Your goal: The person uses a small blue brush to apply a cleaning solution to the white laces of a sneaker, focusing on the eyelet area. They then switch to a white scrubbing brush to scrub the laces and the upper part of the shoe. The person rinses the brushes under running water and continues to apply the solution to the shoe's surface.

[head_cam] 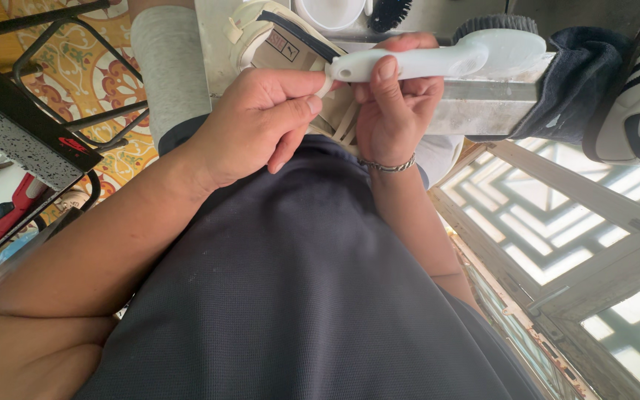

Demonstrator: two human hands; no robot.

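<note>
Left hand (261,122) pinches the cream sneaker (279,44) at twelve o'clock; right hand (394,104) grips a white scrub brush (438,59), bristles off the shoe; scrubbing looks unfinished, extent unclear.

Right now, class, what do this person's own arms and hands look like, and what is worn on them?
Both forearms are bare, with no sleeves and no gloves in view. The right hand has a thin silver chain bracelet at its wrist. The left hand wears nothing: no ring, watch or band shows.
</note>
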